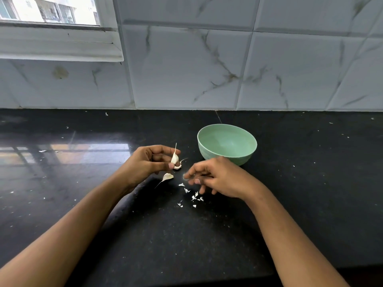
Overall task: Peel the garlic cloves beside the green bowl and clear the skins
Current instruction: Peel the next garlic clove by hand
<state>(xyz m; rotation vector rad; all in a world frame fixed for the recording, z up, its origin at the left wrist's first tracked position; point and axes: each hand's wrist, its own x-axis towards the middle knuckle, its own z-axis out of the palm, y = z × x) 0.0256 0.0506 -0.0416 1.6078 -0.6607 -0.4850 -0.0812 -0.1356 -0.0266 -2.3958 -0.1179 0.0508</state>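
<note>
On the black polished stone worktop [310, 183], left of centre in the frame, a pale garlic clove [174, 158] is pinched between thumb and fingertips of the left hand [151, 160]. Its long axis is upright, with the thin tail pointing up. Just below it in the frame, a second pale tailed clove [168, 177] lies on the worktop, slanting down-left. Small white skin scraps [193, 197] are scattered further right, under the right hand [217, 177]. That hand's fingers are loosely curled and blurred; whether a scrap is pinched cannot be told. The held clove lies just left of those fingertips, so a short leftward reach is judged enough. At right, the mint-green round bowl [207, 152] appears empty.
</note>
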